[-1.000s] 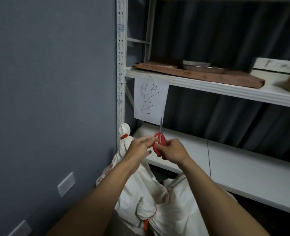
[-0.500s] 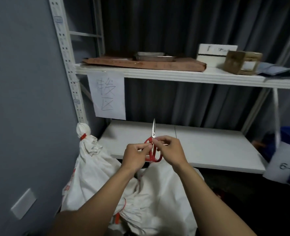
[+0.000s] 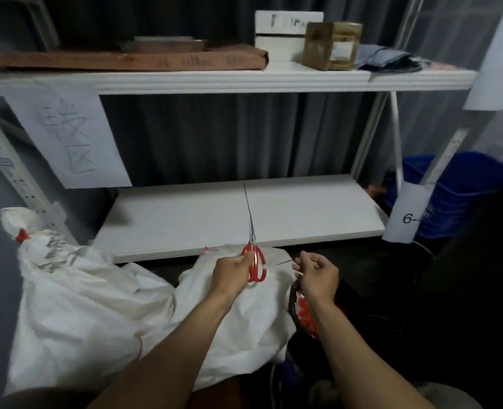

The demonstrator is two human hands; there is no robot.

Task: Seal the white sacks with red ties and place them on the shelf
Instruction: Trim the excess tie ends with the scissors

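Head view: gripped red-handled scissors upright in left hand fingers over white sack; curled right hand fingers, hold unclear.

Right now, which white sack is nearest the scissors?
The centre sack, directly behind the scissors in the left hand; the other sack stands far left, red tie round its neck.

White metal shelving, two boards.
The upper board carries a long flat brown cardboard carton at left, a white rectangular box, a brown cardboard cube just beside it, and folded grey sheets at right.
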